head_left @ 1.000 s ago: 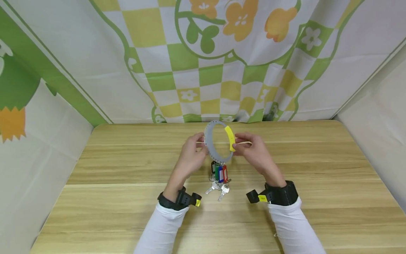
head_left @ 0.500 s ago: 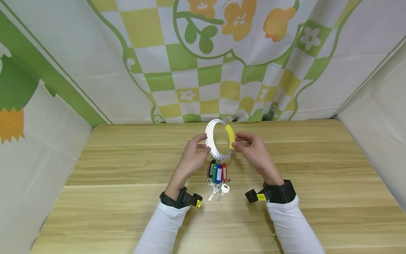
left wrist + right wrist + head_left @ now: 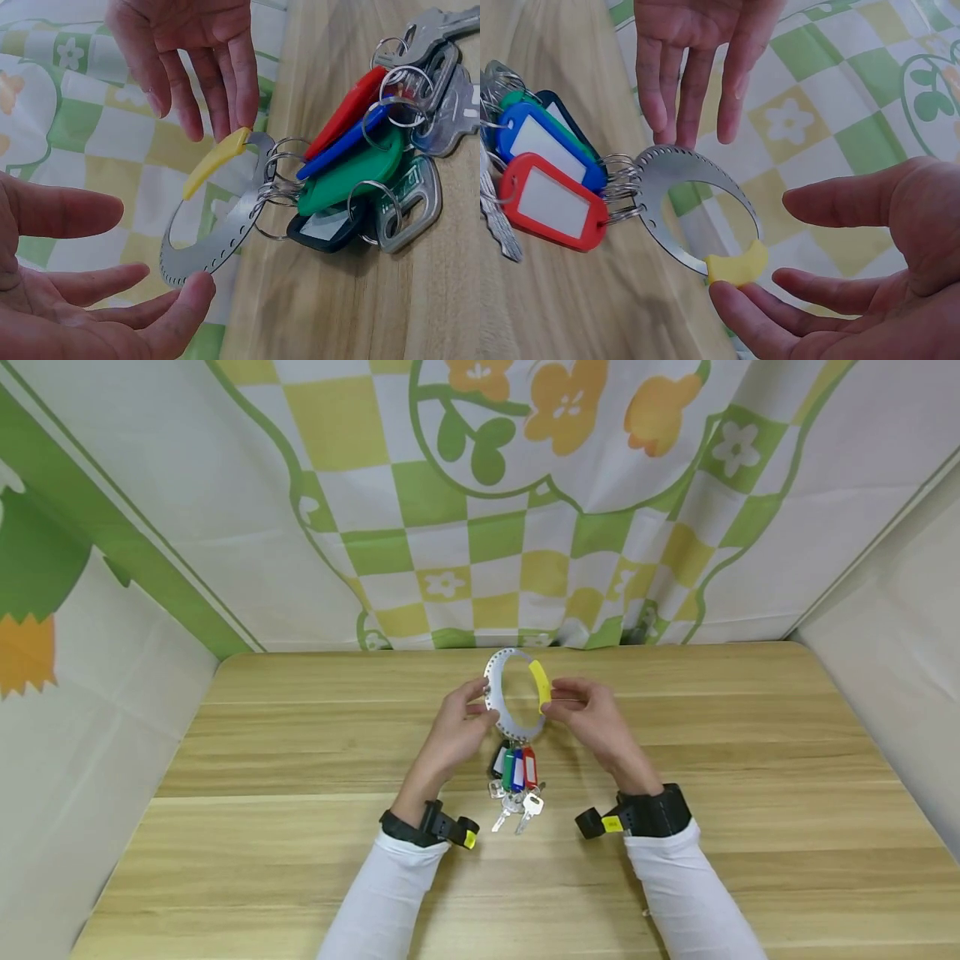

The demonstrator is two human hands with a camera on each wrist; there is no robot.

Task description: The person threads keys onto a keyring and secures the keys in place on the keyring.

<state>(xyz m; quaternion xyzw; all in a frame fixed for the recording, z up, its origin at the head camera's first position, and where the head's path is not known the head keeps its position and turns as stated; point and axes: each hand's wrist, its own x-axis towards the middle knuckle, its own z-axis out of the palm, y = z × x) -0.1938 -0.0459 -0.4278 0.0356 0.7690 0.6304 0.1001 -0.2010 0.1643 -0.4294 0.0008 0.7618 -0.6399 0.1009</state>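
Both hands hold up a large flat metal key ring (image 3: 498, 706) with small holes along its edge. A yellow grip (image 3: 539, 685) covers part of its right side. My left hand (image 3: 459, 722) pinches the ring's left edge between thumb and fingertips. On the yellow grip, my right hand (image 3: 596, 722) has its thumb and a finger; its other fingers stay apart from the ring. From the ring's lower edge hang black (image 3: 330, 229), green (image 3: 352, 172), blue (image 3: 551, 142) and red (image 3: 553, 201) key tags. Metal keys (image 3: 532, 806) dangle below them, partly overlapping.
The ring is above a wooden table (image 3: 300, 852) with rounded back corners. Behind it hangs a checked green, yellow and white curtain (image 3: 431, 556). Black camera bands (image 3: 656, 812) circle both wrists, over white sleeves (image 3: 386, 893).
The ring rises slightly and turns bright in the light, then dips and looks greyer. My right hand shifts a little left with the yellow grip. The tags and keys swing slightly.
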